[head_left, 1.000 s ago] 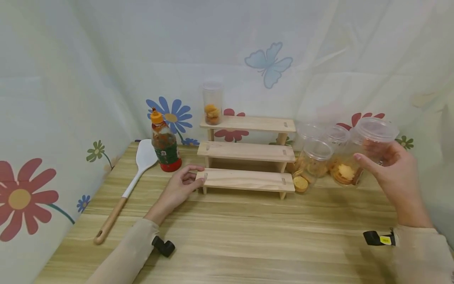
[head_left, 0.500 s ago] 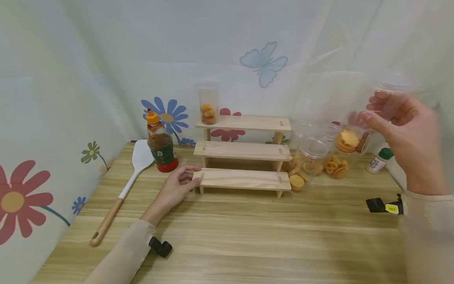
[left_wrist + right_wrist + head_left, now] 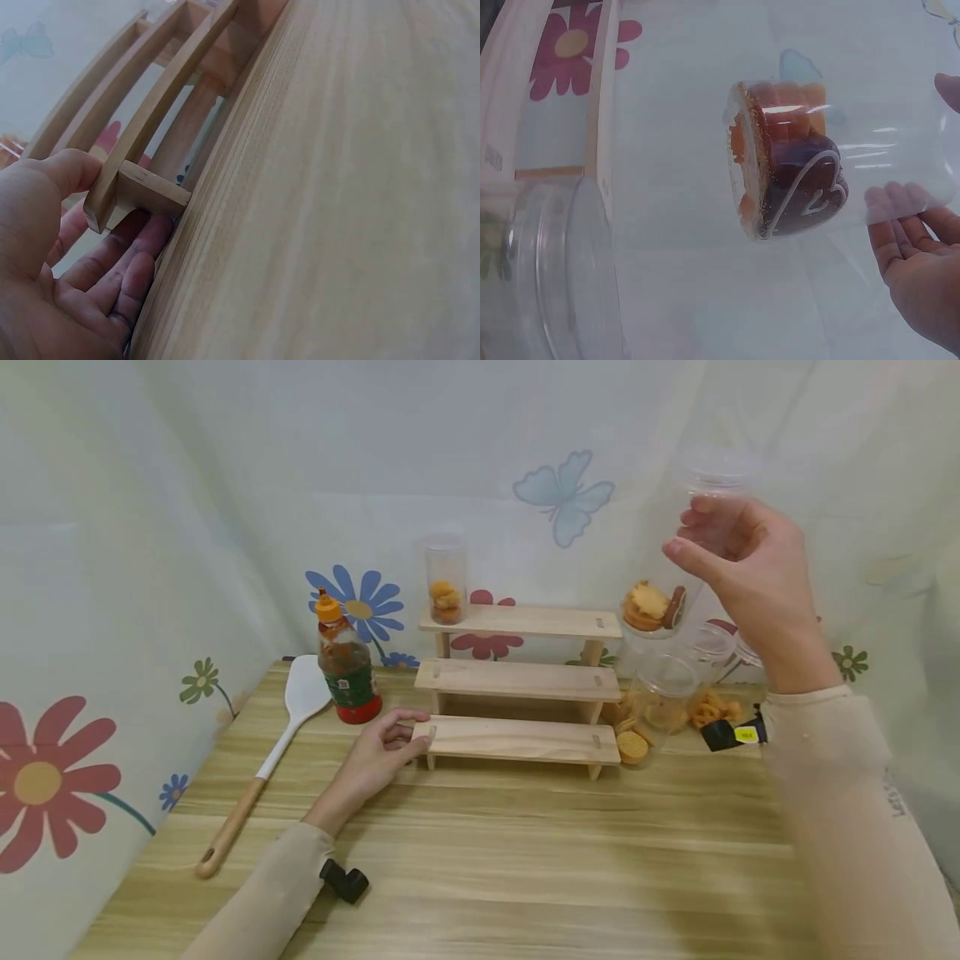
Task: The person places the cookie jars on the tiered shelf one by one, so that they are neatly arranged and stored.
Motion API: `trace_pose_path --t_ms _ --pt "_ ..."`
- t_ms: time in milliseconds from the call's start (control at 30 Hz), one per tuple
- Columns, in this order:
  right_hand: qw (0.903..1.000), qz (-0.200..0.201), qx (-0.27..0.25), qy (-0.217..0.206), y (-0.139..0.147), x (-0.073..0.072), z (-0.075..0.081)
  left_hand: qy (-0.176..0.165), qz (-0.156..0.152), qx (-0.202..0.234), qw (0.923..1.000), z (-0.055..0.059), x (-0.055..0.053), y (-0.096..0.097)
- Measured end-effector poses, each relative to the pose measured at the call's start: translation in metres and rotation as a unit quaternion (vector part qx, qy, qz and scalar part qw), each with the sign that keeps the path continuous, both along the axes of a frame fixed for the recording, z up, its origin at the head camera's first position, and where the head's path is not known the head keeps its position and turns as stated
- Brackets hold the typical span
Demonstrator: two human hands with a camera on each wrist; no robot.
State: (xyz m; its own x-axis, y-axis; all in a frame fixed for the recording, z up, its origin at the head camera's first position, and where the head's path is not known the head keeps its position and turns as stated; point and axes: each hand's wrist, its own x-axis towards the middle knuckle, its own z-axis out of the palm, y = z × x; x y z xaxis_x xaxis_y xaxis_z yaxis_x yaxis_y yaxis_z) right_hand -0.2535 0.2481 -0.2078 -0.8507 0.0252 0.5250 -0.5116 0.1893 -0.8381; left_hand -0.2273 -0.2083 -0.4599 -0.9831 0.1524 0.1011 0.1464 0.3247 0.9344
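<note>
A three-step wooden display rack stands mid-table. At its left end, my left hand pinches the lowest step, thumb above and fingers curled below, as the left wrist view shows. Raised to the right of the top step, my right hand grips a clear plastic jar near its lid. Biscuits and a dark heart-shaped cookie lie at the bottom of this jar. A similar jar with orange snacks stands on the top step's left end.
Several clear snack jars crowd the table at the rack's right end. To the left stand a sauce bottle and, lying flat, a white spatula with a wooden handle. A patterned curtain hangs behind.
My right hand has lifted the jar of biscuits from among the other jars, then carried it up and leftward towards the rack. My left hand keeps its hold on the lowest step.
</note>
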Motion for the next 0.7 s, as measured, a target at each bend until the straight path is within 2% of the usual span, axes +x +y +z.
trace_pose_path --t_ms 133,367,500,700 --pt "0.9991 0.029 -0.031 -0.001 -0.019 -0.013 0.003 -0.001 -0.001 0.005 1.0 0.0 0.0 0.001" --pt "0.999 0.043 0.0 -0.01 -0.054 -0.033 0.005 0.0 -0.002 0.006 1.0 0.0 0.0 0.0" --pt "0.9982 0.056 0.015 -0.019 -0.073 -0.046 0.002 0.0 0.001 0.004 1.0 0.001 0.0 0.0" --pt "0.9965 0.053 0.042 -0.048 -0.096 -0.061 -0.006 -0.001 -0.002 0.002 1.0 0.001 0.001 0.0"
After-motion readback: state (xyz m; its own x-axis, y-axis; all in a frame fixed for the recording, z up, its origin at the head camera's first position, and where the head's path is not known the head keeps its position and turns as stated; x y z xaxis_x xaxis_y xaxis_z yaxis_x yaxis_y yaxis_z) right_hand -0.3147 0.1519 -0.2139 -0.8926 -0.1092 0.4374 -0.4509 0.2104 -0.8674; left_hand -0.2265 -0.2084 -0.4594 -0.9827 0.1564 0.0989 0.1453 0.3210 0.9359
